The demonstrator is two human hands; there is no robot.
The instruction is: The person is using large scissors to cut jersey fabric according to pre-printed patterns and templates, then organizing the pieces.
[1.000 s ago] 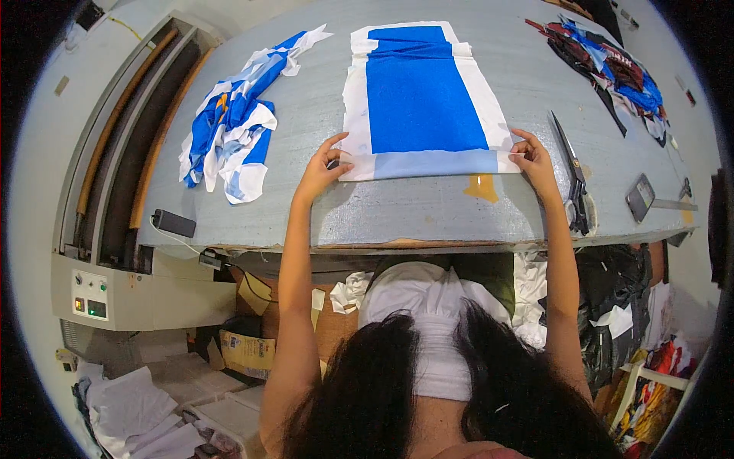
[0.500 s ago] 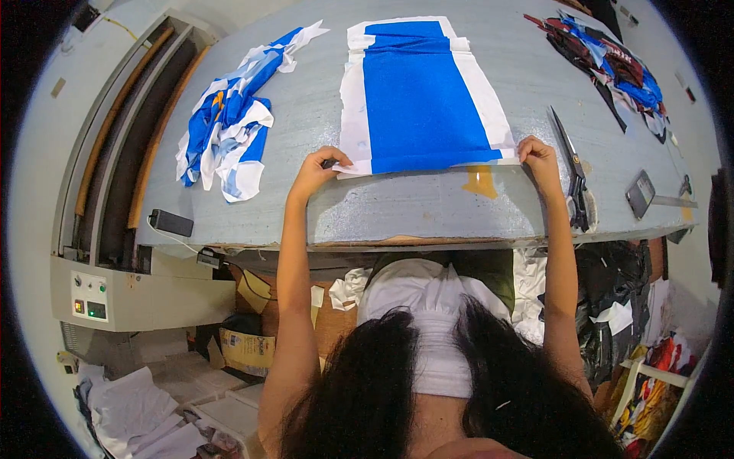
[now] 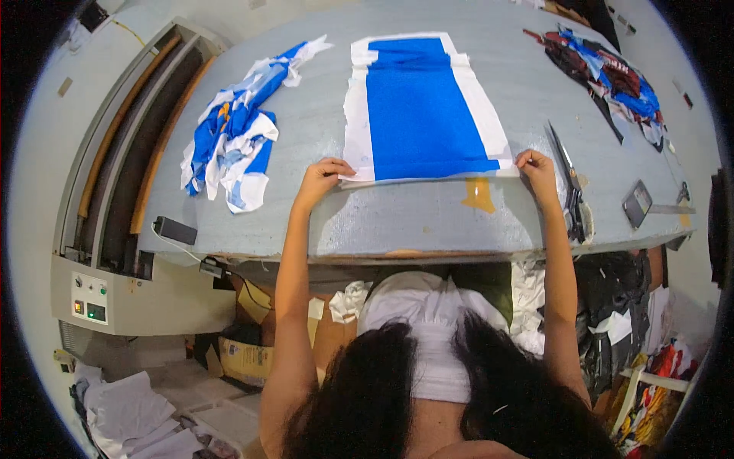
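My left hand (image 3: pixel 325 177) and right hand (image 3: pixel 535 167) each pinch a near corner of the blue-and-white cloth (image 3: pixel 423 109), now pulled slightly closer to the table (image 3: pixel 397 218) edge than a second ago. It lies flat at upper centre. Scissors (image 3: pixel 567 183) lie right; a cardboard box (image 3: pixel 245 359) sits lower left.

Crumpled blue-and-white scraps (image 3: pixel 229 145) lie near the table's (image 3: pixel 428 222) left edge; scissors (image 3: pixel 567 183) rest toward its right edge; a dark fabric heap (image 3: pixel 608 80) fills the far right corner.
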